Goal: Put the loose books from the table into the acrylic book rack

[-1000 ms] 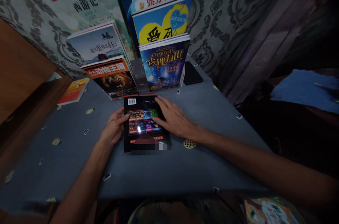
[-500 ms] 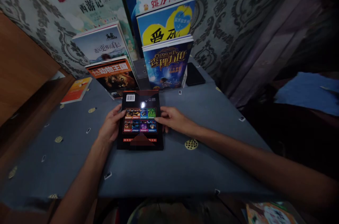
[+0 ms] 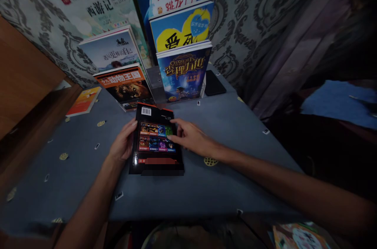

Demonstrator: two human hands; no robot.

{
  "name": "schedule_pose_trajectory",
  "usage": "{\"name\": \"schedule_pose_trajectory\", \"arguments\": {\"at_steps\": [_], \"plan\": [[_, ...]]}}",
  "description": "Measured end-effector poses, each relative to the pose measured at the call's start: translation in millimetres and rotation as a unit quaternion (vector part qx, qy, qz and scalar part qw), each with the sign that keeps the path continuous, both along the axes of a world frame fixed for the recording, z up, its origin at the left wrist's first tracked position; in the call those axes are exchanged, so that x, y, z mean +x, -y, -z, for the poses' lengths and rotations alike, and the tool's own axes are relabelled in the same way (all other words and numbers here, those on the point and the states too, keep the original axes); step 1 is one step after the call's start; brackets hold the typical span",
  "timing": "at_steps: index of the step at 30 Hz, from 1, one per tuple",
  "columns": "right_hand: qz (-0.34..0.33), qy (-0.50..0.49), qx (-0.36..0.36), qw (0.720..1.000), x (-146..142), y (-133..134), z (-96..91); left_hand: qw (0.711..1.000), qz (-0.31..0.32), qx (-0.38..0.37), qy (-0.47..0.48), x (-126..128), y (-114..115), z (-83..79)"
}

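Left hand (image 3: pixel 123 141) clamped on the left edge of a glossy black rectangular paperback (image 3: pixel 156 139); right hand (image 3: pixel 171 129) at its right side, thumb and forefinger apart! It's over the blue-grey patterned tablecloth (image 3: pixel 218 194), before the upright orange-and-black lion-covered book (image 3: pixel 128 88).

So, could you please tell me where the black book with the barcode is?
In the head view, the black book is just left of centre, between the left hand and the right hand, in front of the standing lion-cover book.
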State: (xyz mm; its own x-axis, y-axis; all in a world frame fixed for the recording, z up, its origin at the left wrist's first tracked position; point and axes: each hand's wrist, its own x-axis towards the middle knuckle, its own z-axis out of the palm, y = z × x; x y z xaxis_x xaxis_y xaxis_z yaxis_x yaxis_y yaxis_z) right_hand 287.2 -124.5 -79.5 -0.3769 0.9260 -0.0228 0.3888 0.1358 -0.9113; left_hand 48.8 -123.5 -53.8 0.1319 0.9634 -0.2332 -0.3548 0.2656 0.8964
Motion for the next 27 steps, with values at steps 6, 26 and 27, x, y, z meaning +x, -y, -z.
{"name": "schedule_pose_trajectory", "arguments": {"at_steps": [6, 26, 27], "plan": [[-0.003, -0.081, -0.016, 0.997, -1.4, 2.2, 2.1, 0.998, 0.063, 0.016, 0.009, 1.7, 7.3, 3.7], [-0.077, -0.361, -0.114, 0.922, 1.1, 1.6, -15.5, 0.876, 0.22, 0.345, -0.255, 8.0, 13.0, 8.1], [-0.061, -0.354, -0.108, 0.927, 2.6, -1.1, -15.7, 0.859, 0.232, 0.36, -0.28, 9.3, 13.6, 7.1]]}}
